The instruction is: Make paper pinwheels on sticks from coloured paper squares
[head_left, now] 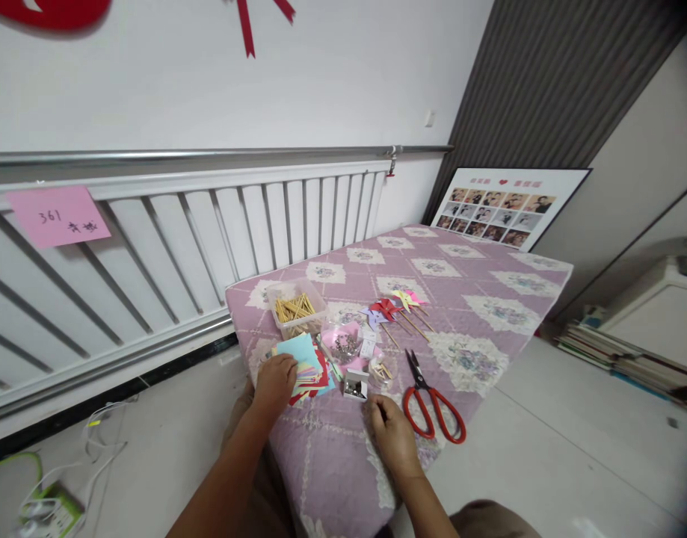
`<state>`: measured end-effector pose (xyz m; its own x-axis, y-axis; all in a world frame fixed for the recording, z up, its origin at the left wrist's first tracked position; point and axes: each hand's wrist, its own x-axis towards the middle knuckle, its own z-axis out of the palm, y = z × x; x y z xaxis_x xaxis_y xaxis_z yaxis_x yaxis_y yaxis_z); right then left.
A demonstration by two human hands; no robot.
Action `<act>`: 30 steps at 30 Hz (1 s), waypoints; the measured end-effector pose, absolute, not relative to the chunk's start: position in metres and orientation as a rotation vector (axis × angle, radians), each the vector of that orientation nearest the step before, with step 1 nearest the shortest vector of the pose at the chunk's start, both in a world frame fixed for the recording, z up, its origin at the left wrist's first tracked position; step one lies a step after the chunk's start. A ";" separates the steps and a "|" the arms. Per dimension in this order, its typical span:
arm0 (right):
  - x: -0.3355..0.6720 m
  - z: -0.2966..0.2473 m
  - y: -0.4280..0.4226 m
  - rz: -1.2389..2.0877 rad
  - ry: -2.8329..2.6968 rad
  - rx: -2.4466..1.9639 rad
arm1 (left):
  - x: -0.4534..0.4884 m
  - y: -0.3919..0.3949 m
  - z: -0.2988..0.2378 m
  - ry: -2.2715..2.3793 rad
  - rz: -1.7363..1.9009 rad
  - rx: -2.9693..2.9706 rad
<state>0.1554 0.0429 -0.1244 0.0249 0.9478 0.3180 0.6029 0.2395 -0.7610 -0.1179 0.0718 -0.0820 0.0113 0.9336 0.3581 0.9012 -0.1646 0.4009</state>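
Note:
My left hand (276, 382) is curled over the left edge of a stack of coloured paper squares (305, 351), with light blue on top and red, yellow and pink beneath. My right hand (395, 433) rests on the bedspread as a loose fist, and no object shows in it. Just beyond it sit a small white box (355, 384) of metal bits and a round clear tub (383, 369) with short sticks. Red-handled scissors (427, 400) lie to its right. A clear bag of small metal pieces (343, 345) lies between the paper and the tub.
Behind the paper stands a plastic box (271, 293) of wooden sticks. Several paper pinwheels (386, 309) on sticks lie farther back on the patterned bedspread (332, 448). A white radiator (265, 217) runs along the left; a photo board (505, 209) leans at the far end.

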 end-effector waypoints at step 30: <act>0.158 -0.103 0.033 0.938 -1.558 -1.269 | -0.041 0.023 -0.063 1.758 1.585 1.965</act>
